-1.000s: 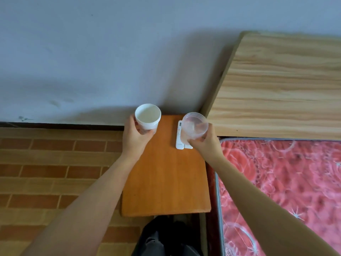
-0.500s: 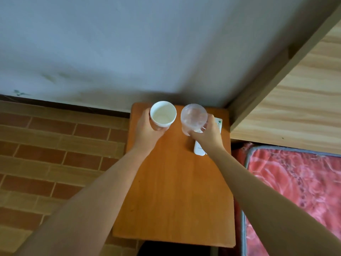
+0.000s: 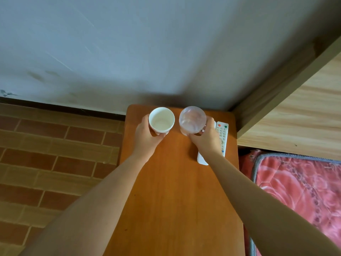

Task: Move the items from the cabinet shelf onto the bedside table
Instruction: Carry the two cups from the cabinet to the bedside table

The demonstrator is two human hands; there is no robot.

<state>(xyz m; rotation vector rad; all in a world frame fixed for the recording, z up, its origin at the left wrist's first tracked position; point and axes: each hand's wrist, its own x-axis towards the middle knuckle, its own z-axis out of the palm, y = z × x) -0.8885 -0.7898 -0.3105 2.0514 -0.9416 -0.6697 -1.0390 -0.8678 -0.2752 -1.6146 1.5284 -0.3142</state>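
Since a second ago, both cups carried forward and lower, now over far end of bedside table [image 3: 175, 191]; placing step near done. My left hand [image 3: 145, 139] curls round white paper cup [image 3: 161, 120]. My right hand [image 3: 205, 138] grips clear plastic cup [image 3: 192, 120]. Cups upright, side by side, apart. Bases hidden; possibly touching tabletop, can't tell. White remote [image 3: 222, 133] just beside right hand, under wrist. Wall close behind, bed frame [image 3: 287, 115] at right edge. Open tabletop toward me.

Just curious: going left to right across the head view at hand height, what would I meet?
Brick-patterned floor → left hand → white paper cup → clear plastic cup → right hand → white remote control → light wooden headboard.
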